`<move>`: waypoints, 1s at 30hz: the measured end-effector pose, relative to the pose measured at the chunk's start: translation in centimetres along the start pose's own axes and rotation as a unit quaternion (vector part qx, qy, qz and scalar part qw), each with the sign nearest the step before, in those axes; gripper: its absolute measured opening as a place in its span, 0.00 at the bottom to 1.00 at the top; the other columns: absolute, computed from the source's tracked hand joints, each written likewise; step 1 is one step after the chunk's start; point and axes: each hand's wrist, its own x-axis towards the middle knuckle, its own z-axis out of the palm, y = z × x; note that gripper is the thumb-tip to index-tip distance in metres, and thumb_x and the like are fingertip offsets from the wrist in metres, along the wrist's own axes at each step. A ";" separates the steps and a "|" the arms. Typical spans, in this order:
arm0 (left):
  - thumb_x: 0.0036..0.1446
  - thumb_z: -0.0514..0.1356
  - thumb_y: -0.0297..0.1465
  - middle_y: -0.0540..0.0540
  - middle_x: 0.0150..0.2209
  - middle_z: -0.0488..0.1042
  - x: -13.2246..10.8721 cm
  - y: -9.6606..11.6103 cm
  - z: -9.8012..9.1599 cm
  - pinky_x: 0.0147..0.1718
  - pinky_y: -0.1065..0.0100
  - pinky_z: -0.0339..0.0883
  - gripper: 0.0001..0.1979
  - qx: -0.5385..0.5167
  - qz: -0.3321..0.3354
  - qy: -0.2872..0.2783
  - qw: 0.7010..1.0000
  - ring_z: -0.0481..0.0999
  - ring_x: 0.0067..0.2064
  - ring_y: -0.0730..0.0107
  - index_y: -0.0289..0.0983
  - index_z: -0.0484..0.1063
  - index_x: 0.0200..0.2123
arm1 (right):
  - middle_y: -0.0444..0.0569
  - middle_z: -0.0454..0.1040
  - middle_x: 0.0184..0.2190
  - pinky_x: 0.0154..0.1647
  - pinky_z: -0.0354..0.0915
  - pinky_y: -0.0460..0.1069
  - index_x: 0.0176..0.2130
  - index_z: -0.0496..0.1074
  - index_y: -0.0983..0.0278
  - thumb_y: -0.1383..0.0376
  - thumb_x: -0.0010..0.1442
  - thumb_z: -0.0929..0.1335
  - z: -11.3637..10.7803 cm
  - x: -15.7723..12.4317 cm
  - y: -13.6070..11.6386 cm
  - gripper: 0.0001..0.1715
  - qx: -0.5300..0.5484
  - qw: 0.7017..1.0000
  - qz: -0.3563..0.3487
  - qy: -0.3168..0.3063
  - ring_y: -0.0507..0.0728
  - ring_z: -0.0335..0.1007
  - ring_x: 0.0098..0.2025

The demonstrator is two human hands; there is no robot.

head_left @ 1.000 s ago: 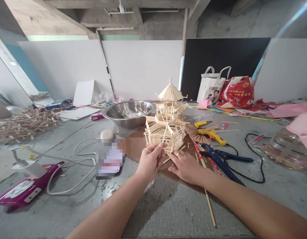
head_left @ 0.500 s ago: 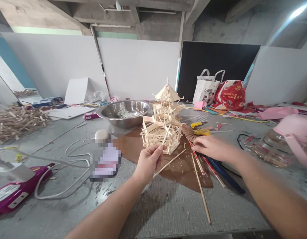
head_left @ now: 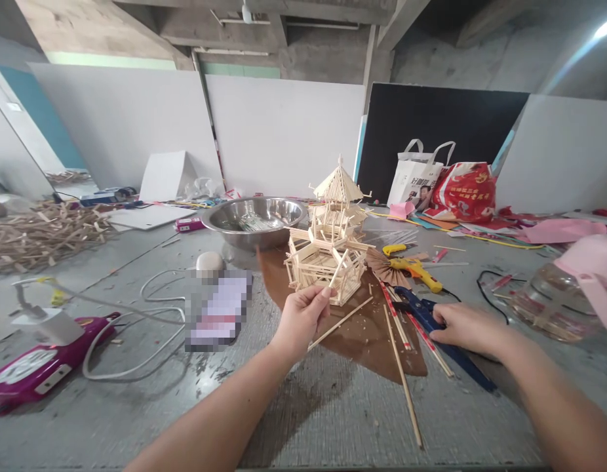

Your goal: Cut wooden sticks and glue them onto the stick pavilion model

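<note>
In front of the model, my left hand [head_left: 306,314] pinches a short thin wooden stick [head_left: 339,267] between thumb and forefinger. Its tip overlaps the pagoda model [head_left: 328,262] built of wooden sticks; whether they touch I cannot tell. My right hand [head_left: 463,324] has its fingers closed round one handle of the blue-handled cutter [head_left: 468,367], which lies on the table with its dark jaws to the left. Beneath the model is a brown sheet [head_left: 362,347]. Loose sticks [head_left: 402,380], some in red-marked wrapping, lie between the hands. A yellow glue gun [head_left: 416,270] rests behind the cutter.
A steel basin [head_left: 254,226] stands behind the model. At left are a purple power strip [head_left: 42,360], a white cable and a heap of wood strips [head_left: 48,236]. A pink-lidded jar [head_left: 554,295] stands right. Bags [head_left: 463,190] sit at the back.
My right hand has moved right and toward me, from beside the glue gun to the cutter's handle, and closed on it. The left hand still holds the stick; the view has shifted slightly.
</note>
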 end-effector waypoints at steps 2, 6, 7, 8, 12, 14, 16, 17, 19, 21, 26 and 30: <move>0.45 0.59 0.41 0.56 0.13 0.57 0.0 0.0 0.0 0.13 0.77 0.43 0.15 -0.004 -0.005 -0.001 1.000 0.52 0.14 0.84 0.33 0.70 0.26 | 0.49 0.72 0.30 0.22 0.46 0.47 0.24 0.64 0.62 0.60 0.47 0.59 0.3 0.2 0.0 0.09 -0.022 1.000 0.012 0.011 0.59 0.67 0.32; 0.43 0.60 0.42 0.56 0.14 0.56 0.0 0.0 0.0 0.13 0.77 0.44 0.16 -0.027 -0.026 0.004 0.999 0.51 0.14 0.84 0.33 0.70 0.26 | 0.52 0.72 0.31 0.23 0.48 0.48 0.26 0.64 0.62 0.63 0.47 0.58 0.8 0.4 0.1 0.08 -0.042 0.998 0.033 0.020 0.61 0.68 0.34; 0.42 0.60 0.42 0.56 0.14 0.57 0.1 0.0 0.0 0.13 0.77 0.43 0.16 -0.030 -0.026 0.004 0.999 0.51 0.14 0.85 0.33 0.70 0.26 | 0.52 0.72 0.31 0.23 0.48 0.48 0.27 0.64 0.62 0.64 0.47 0.58 0.9 0.3 0.2 0.08 -0.039 0.998 0.035 0.025 0.61 0.68 0.34; 0.42 0.60 0.42 0.56 0.14 0.57 0.1 0.0 0.0 0.12 0.77 0.43 0.16 -0.031 -0.024 0.004 0.999 0.51 0.14 0.85 0.33 0.70 0.26 | 0.52 0.72 0.31 0.23 0.48 0.48 0.28 0.63 0.62 0.64 0.47 0.58 0.8 0.3 0.3 0.08 -0.034 0.998 0.039 0.033 0.61 0.68 0.33; 0.42 0.60 0.42 0.55 0.15 0.59 0.1 -0.1 0.0 0.12 0.77 0.43 0.16 -0.030 -0.015 0.008 0.999 0.51 0.13 0.86 0.33 0.70 0.26 | 0.51 0.72 0.29 0.22 0.49 0.48 0.34 0.62 0.62 0.62 0.48 0.59 0.2 0.0 0.8 0.11 -0.001 0.992 0.073 0.100 0.61 0.68 0.31; 0.42 0.60 0.42 0.54 0.17 0.62 0.0 0.0 0.0 0.12 0.77 0.42 0.16 -0.027 -0.003 0.012 1.000 0.51 0.13 0.86 0.33 0.70 0.26 | 0.51 0.72 0.28 0.22 0.50 0.48 0.37 0.62 0.62 0.61 0.49 0.59 -0.5 -0.1 0.9 0.14 0.023 0.985 0.093 0.144 0.61 0.68 0.29; 0.43 0.60 0.42 0.54 0.15 0.60 0.0 0.0 -0.1 0.12 0.77 0.41 0.16 -0.017 0.014 0.012 1.000 0.51 0.13 0.86 0.33 0.70 0.25 | 0.50 0.72 0.27 0.22 0.51 0.48 0.42 0.60 0.62 0.59 0.51 0.59 -1.5 -0.4 0.8 0.18 0.066 0.973 0.115 0.192 0.60 0.68 0.27; 0.44 0.60 0.41 0.55 0.13 0.58 0.0 0.0 -0.1 0.12 0.77 0.41 0.15 -0.010 0.022 0.010 1.000 0.51 0.13 0.85 0.33 0.70 0.25 | 0.49 0.71 0.27 0.23 0.52 0.48 0.44 0.60 0.61 0.58 0.50 0.60 -2.1 -0.6 0.7 0.20 0.099 0.964 0.120 0.216 0.59 0.67 0.26; 0.45 0.59 0.40 0.57 0.10 0.54 -0.1 0.1 -0.2 0.13 0.77 0.41 0.14 0.001 0.031 0.001 1.000 0.51 0.13 0.84 0.33 0.71 0.26 | 0.47 0.71 0.27 0.25 0.55 0.48 0.47 0.59 0.59 0.57 0.49 0.63 -3.3 -1.1 0.3 0.24 0.193 0.939 0.099 0.266 0.57 0.66 0.26; 0.46 0.58 0.40 0.54 0.14 0.61 -0.2 0.1 -0.2 0.13 0.76 0.42 0.14 0.001 0.035 -0.014 0.999 0.52 0.13 0.85 0.33 0.72 0.27 | 0.46 0.68 0.23 0.24 0.55 0.48 0.45 0.61 0.61 0.57 0.48 0.64 -4.2 -1.6 -0.3 0.23 0.289 0.919 0.051 0.264 0.54 0.64 0.23; 0.48 0.58 0.38 0.43 0.44 0.68 -0.3 0.2 -0.2 0.12 0.75 0.47 0.12 -0.009 0.030 -0.056 0.998 0.57 0.14 0.90 0.33 0.72 0.26 | 0.33 0.49 0.10 0.14 0.43 0.43 0.35 0.60 0.62 0.57 0.48 0.64 -4.4 -2.1 -2.9 0.15 0.600 0.788 -0.122 0.065 0.46 0.42 0.11; 0.48 0.57 0.38 0.43 0.41 0.70 -0.5 0.1 -0.2 0.13 0.76 0.49 0.12 -0.008 -0.007 -0.097 0.995 0.60 0.14 0.88 0.34 0.71 0.26 | 0.32 0.50 0.09 0.13 0.45 0.43 0.33 0.62 0.63 0.62 0.48 0.63 -3.1 -1.4 -4.7 0.10 0.709 0.686 -0.162 -0.015 0.45 0.41 0.09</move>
